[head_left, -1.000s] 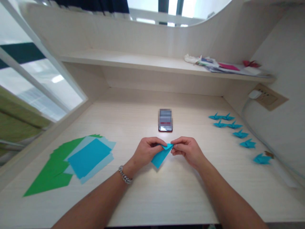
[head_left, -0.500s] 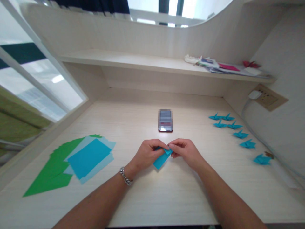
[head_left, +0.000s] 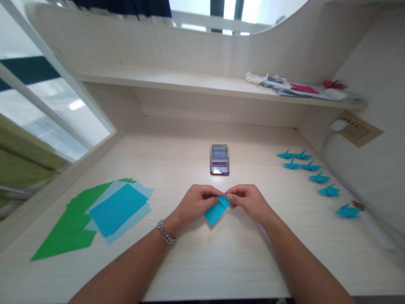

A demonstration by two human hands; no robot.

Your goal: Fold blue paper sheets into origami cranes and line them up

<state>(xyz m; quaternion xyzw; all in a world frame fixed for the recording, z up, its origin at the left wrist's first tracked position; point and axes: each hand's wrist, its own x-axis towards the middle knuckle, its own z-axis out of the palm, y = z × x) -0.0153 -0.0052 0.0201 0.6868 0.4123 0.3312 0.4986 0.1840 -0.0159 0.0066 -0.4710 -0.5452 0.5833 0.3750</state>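
Between my hands is a small piece of blue origami paper (head_left: 214, 214), partly folded, with a flap turned over at its upper right. My left hand (head_left: 200, 202) is closed on its upper left edge, the thumb lying along the paper. At the upper right corner, my right hand (head_left: 246, 199) pinches the fold between thumb and fingers. The fingertips of both hands nearly meet at the top, and they hide part of the fold. Beyond them a phone (head_left: 219, 159) lies on the desk, its screen blurred.
Blue paper sheets (head_left: 120, 209) lie over green sheets (head_left: 68, 236) at the left. Several folded blue paper cranes (head_left: 319, 178) line the right side, near a cable (head_left: 340, 183) from a wall socket (head_left: 359, 128). Papers (head_left: 294, 88) rest on the shelf (head_left: 190, 82).
The folded paper has shifted slightly right and turned a little, so more of its flap shows. Both hands keep hold of it, with small finger movements.
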